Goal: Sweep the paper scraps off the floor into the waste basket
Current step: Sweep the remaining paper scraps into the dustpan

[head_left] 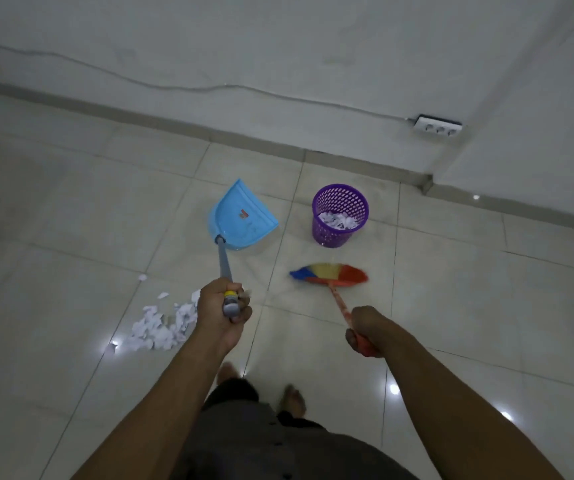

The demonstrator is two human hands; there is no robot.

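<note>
1. Paper scraps [161, 323]: white torn bits, crumpled, lying in a loose pile on the glossy tiled floor [452, 306], just left of the left hand. A few stray pieces are sitting a little beyond the pile's far edge.
2. Waste basket [327, 233]: purple plastic, round, with a perforated wall. It is standing upright on the floor near the baseboard, to the right of the dustpan and apart from it. More white scraps are lying in its bottom.
3. Dustpan [242, 218]: light blue pan on a long grey handle [225, 261] with a yellow band near the top. The pan is tilting with its mouth facing right, toward the basket. Cannot tell if it is touching the floor.
4. Broom [330, 274]: fan-shaped head with blue, yellow and red bristles on a thin red stick. The head is blurred and is sitting on the near side of the basket, apart from it.
5. Left hand [223, 313]: all fingers are curling tight round the top end of the dustpan handle, with no gap showing.
6. Right hand [365, 332]: it is making a closed fist round the upper part of the broom stick, fingers together and clamping it.
7. Also showing: a white power strip [437, 125] on the wall with its cable running left, and bare feet below the arms.
</note>
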